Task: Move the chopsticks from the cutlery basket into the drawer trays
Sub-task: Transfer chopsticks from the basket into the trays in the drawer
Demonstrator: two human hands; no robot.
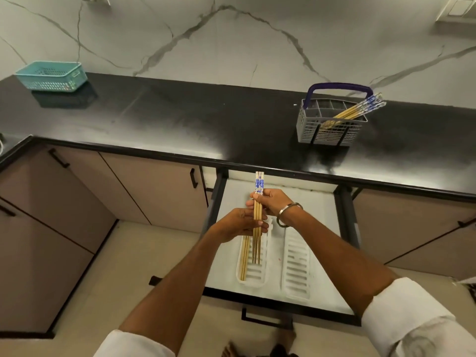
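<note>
While both hands hovered over the open drawer point(322, 202), I saw a small bundle of chopsticks point(258, 217) held upright between them, blue-patterned tops pointing toward the worktop point(180, 124) edge and tapered tips hanging above the left tray point(266, 253). My left hand point(240, 224) had its fingers curled round the middle of the bundle, and my right hand point(273, 202) pinched the same sticks higher up, just below the patterned part; a metal bangle point(287, 213) sat on that wrist. Two white slotted trays lay side by side in the drawer, the right tray point(296, 264) near the left one with a narrow strip of drawer floor between them. A few chopsticks already lay in the left tray point(244, 258) along its left wall, leaving the rest of that tray's width open under the held tips. More room showed on the drawer floor behind the trays, up to the black worktop lip. On the worktop to the right stood the grey cutlery basket point(329, 130) with a blue handle, well apart from the hands, and more chopsticks point(360, 108) leaned out over its right rim. A teal basket point(51, 76) sat far left against the marbled wall point(231, 34). White sleeves point(412, 318) showed at the bottom edge of the view.
</note>
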